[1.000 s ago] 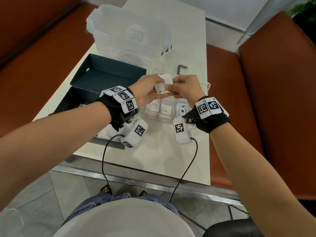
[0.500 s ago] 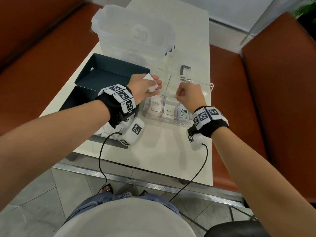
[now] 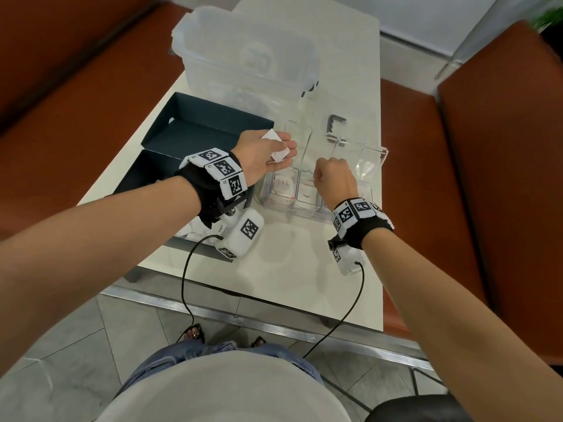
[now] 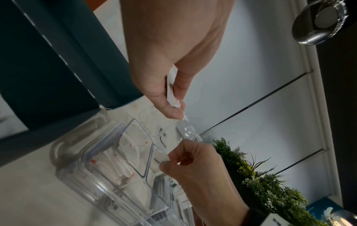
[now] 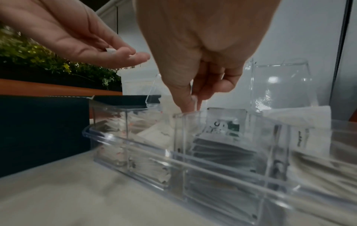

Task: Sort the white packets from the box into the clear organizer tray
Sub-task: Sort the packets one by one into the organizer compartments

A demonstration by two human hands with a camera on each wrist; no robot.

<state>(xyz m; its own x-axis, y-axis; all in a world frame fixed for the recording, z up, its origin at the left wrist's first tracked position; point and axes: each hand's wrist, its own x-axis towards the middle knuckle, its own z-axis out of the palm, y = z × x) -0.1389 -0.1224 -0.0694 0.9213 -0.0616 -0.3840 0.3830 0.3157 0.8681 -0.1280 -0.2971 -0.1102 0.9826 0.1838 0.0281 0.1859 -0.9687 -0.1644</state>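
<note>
Over the clear plastic organizer tray [image 3: 268, 205], both hands hold small white paper packets.
Right hand [image 3: 335, 178] pinches one packet [image 4: 165, 159] above the middle compartment; left hand [image 3: 262, 153] grips another [image 3: 278, 146] beside the dark blue cardboard box [image 3: 195, 129].

Looking like a café or canteen seating corner: rust-brown upholstered benches [image 3: 502, 153] running along both sides of a narrow white table [image 3: 292, 269], grey floor tiles [image 3: 61, 376] lying below, a planter of artificial greenery [image 4: 260, 183] showing beyond the hands, a pale panelled wall [image 4: 260, 76] standing behind them.
</note>
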